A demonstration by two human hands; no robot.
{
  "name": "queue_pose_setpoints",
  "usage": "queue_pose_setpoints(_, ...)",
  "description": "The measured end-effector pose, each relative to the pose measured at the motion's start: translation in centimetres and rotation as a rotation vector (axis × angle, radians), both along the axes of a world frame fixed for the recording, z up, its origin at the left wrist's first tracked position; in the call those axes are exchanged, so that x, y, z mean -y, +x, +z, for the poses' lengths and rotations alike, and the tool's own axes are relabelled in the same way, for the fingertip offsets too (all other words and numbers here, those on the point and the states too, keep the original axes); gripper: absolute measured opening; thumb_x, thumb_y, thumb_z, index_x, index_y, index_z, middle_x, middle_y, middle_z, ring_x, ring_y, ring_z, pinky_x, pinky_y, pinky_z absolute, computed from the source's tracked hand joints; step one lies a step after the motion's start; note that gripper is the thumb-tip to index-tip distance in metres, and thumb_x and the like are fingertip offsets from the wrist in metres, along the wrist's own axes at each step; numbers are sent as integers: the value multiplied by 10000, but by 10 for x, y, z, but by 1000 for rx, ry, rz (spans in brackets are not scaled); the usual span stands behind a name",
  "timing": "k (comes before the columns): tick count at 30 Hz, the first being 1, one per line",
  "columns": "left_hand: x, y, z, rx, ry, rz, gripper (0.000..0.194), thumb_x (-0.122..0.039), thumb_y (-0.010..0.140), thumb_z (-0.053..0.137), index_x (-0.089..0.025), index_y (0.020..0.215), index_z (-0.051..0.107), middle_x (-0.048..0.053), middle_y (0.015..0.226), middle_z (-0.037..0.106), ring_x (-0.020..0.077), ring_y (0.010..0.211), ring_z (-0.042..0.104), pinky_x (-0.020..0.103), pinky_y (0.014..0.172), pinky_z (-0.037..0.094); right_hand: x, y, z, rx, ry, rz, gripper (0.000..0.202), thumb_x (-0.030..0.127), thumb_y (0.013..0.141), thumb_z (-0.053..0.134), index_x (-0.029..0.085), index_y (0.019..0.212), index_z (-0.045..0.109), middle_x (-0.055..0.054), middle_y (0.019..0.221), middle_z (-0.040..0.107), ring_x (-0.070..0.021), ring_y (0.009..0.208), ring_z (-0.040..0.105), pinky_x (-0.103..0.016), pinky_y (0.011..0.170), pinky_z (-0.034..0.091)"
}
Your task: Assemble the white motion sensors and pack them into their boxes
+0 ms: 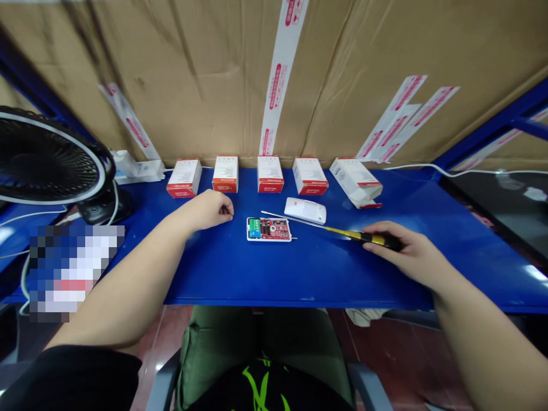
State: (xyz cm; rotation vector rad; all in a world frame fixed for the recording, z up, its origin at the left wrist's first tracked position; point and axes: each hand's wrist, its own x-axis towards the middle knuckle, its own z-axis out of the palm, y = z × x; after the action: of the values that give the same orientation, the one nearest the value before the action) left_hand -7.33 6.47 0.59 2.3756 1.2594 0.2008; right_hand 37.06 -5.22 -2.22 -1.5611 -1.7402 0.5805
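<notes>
My right hand [405, 251] is wrapped around the black and yellow handle of a long screwdriver [342, 231]. The screwdriver's thin shaft points left, its tip just behind an open white device [269, 229]. Inside that device's shell are a red circuit board and a green and blue battery. A white plastic cover [305, 210] lies behind the shaft, to the right of the device. To the left of the device, my left hand [212, 209] rests on the table with curled fingers, and no object shows in it.
Several red and white boxes [270, 174] stand along the back edge of the blue table [257, 274]; the rightmost box [356, 181] has an open flap. A black fan [47, 160] and a white power strip [139, 170] are at the left. Cardboard [222, 85] forms the back wall.
</notes>
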Motion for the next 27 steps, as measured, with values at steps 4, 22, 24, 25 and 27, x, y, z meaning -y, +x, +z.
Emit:
queue_pose_setpoints(4, -1, -1, -2, 12, 36, -41, 161, -135, 791, 642, -198, 815, 788, 6, 748, 781, 156, 656, 703, 274, 655, 527, -4, 4, -8, 127, 81, 92, 381, 687, 839, 789, 324, 948, 811, -98, 994, 804, -340, 933, 792, -497, 758, 689)
queue_pose_setpoints(22, 11, 9, 3, 199, 184, -236, 227, -257, 820, 687, -181, 1032, 717, 59, 981, 746, 211, 848, 698, 340, 784, 566, -80, -64, 36, 448, 95, 443, 255, 386, 928, 672, 277, 1127, 787, -120, 1224, 814, -347, 1155, 773, -568, 1023, 647)
queue_pose_setpoints(24, 16, 14, 2, 253, 176, -328, 379, -330, 848, 742, -176, 1193, 704, 99, 1138, 749, 258, 1011, 718, 395, 913, 593, -97, -72, 38, 523, 21, 491, 245, 344, 897, 682, 276, 1104, 795, -109, 1230, 824, -349, 1130, 787, -558, 998, 652)
queue_pose_setpoints(25, 17, 17, 0, 263, 168, -358, 451, -363, 847, 782, -178, 1249, 690, 112, 1194, 745, 280, 1079, 715, 425, 975, 590, -103, -75, 38, 541, -8, 503, 239, 337, 885, 691, 278, 1091, 797, -101, 1220, 830, -347, 1110, 794, -547, 972, 659)
queue_pose_setpoints(27, 19, 21, -3, 264, 154, -386, 550, -397, 824, 854, -189, 1299, 673, 120, 1255, 743, 310, 1164, 704, 465, 1056, 573, -109, -76, 37, 540, -35, 502, 251, 340, 863, 718, 281, 1092, 800, -89, 1207, 839, -346, 1089, 802, -530, 945, 667)
